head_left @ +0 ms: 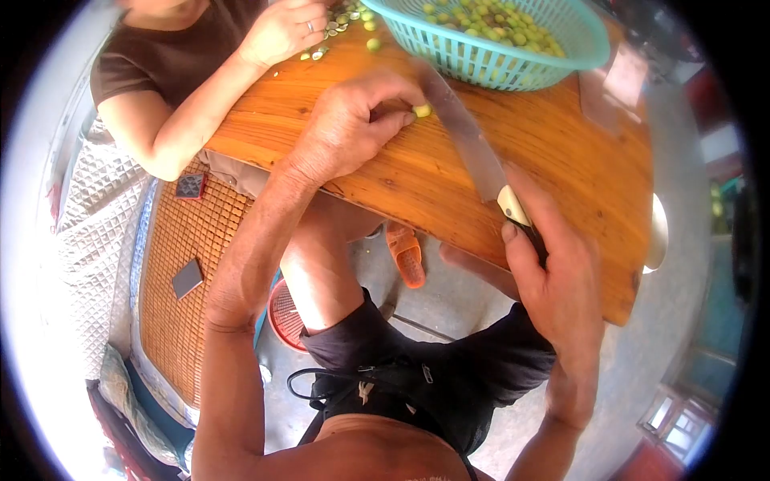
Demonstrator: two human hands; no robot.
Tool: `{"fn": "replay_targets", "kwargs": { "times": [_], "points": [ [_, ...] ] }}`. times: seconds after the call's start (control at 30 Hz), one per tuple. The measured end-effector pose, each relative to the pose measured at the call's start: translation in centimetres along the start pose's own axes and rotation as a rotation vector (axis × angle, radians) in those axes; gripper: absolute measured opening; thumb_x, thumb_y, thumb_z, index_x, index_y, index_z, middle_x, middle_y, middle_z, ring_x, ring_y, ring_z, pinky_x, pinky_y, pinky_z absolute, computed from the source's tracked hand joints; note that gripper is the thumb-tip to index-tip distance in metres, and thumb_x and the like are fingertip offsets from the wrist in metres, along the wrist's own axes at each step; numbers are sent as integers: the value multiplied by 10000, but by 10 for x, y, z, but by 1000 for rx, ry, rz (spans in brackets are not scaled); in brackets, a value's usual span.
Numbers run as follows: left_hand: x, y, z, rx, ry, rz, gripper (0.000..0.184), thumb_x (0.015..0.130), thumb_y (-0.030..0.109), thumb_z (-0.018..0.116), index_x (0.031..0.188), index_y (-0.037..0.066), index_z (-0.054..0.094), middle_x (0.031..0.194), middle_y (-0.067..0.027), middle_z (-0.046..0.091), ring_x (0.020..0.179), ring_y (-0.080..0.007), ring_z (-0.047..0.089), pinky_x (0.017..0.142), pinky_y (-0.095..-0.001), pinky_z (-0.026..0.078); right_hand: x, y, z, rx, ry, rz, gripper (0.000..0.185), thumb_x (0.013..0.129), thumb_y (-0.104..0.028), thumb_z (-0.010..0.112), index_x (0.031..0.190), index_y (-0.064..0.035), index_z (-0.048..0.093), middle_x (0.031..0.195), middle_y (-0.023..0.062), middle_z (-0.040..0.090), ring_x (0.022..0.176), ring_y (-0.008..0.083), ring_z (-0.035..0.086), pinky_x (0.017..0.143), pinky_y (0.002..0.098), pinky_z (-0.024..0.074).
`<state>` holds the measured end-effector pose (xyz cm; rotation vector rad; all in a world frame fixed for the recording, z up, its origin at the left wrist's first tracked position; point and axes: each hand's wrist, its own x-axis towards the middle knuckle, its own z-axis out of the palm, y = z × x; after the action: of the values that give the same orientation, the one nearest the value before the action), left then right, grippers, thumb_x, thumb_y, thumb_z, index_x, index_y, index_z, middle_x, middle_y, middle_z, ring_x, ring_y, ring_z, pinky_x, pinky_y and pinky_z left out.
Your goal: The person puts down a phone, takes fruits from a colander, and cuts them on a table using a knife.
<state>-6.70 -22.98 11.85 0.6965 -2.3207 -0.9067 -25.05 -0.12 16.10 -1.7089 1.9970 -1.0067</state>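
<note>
My left hand point(349, 120) is over the wooden table point(385, 172), its thumb and forefinger pinching a small yellow-green fruit point(422, 111). In my right hand point(553, 260) is the cream and black handle of a large knife point(468, 136). The wide blade points up and away to the left, just right of the fruit, apart from it by a small gap. Beyond both hands stands a turquoise basket point(497, 62) holding many more green fruits point(501, 24).
Another person's hand point(287, 30) rests by a pile of cut and whole fruits point(343, 18) at the table's far left. A bamboo-mat seat point(180, 321) bears two dark flat objects. An orange slipper point(406, 255) and a red basket point(286, 315) are on the floor.
</note>
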Motion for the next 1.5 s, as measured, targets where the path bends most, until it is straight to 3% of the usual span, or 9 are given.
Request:
{"fn": "replay_targets", "kwargs": {
  "times": [0.2,0.47,0.63,0.7,0.87,1.2,1.33,1.4,1.5],
  "points": [
    [-1,3,0,28,10,-41,180,925,22,735,1103,52,727,1025,10,674,859,-80,598,767,-235,506,3,-4,3,8,-21,23,461,947,-61,648,1405,-104,616,1239,229,694,1102,416,691,944,414,537],
    [3,-1,4,71,70,158,167,911,47,756,1075,61,730,898,18,630,756,-84,575,708,-242,496,7,-6,7,-75,14,-9,450,949,-73,646,1397,-117,628,1199,232,708,1056,423,704,896,432,554],
    [4,-3,3,76,73,85,155,908,57,766,1058,68,732,868,18,627,726,-72,555,668,-237,479,10,-7,13,-136,18,1,451,952,-82,642,1400,-124,628,1175,233,712,1019,424,708,873,435,555],
    [4,-3,5,51,78,68,149,909,60,768,1053,69,732,854,20,624,712,-67,546,652,-238,474,12,-3,17,-198,101,-134,473,918,-84,647,1389,-113,616,926,204,729,791,417,706,699,515,543],
    [7,-1,6,37,108,75,116,921,70,765,1030,75,728,775,42,588,674,-46,511,613,-241,458,15,-5,17,-211,84,-115,466,925,-92,639,1390,-109,612,880,207,720,759,421,698,684,521,537],
    [7,-2,6,37,102,61,104,921,64,766,1019,77,734,771,48,600,675,-41,520,612,-234,461,26,-12,21,-221,40,-56,436,968,-143,614,1403,-112,589,797,229,695,724,431,692,660,545,524],
    [6,-3,6,47,103,76,116,921,62,763,1034,70,736,802,35,624,701,-49,549,635,-237,480,30,-11,27,-220,73,-99,434,967,-141,614,1399,-112,591,780,227,690,720,433,691,656,549,522],
    [6,-3,5,42,106,79,122,921,63,763,1040,68,736,815,30,629,711,-55,557,644,-240,486,32,-15,28,-165,61,-6,431,961,-114,615,1391,-141,630,933,255,685,752,452,667,693,489,527],
    [6,-1,4,66,97,73,133,920,63,762,1051,62,735,849,16,642,729,-69,572,664,-245,498,40,-17,28,-171,15,15,437,953,-101,611,1387,-135,632,913,264,673,729,443,664,683,481,524]
  ]
}}
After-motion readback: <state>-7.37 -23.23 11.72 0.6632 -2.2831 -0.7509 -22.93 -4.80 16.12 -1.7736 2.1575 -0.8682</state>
